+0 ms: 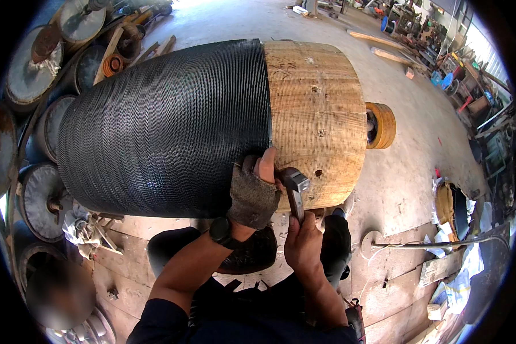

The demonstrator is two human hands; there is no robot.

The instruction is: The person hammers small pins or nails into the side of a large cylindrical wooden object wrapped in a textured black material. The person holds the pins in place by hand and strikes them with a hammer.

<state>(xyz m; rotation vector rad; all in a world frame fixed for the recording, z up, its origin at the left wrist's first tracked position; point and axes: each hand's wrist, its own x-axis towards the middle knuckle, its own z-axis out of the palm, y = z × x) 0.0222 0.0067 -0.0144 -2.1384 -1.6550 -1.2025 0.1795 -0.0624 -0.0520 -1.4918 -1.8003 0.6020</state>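
Observation:
A large horizontal drum (160, 126) is covered by a black ridged layer on its left part and has bare wooden boards (315, 126) on the right, with holes. My left hand (253, 192), in a grey fingerless glove with a watch at the wrist, rests with bent fingers at the seam between the two surfaces; what its fingers hold, if anything, is hidden. My right hand (303, 241) grips a metal hammer (295, 192), whose head is beside my left thumb and fingertips, over the wood.
A yellow wheel (384, 126) sticks out from the drum's right end. Round metal rollers (46, 206) are piled along the left. A pole stand (372, 243), cardboard and plastic scraps lie at lower right. Planks (372, 37) and cluttered equipment line the back right. My legs are below the drum.

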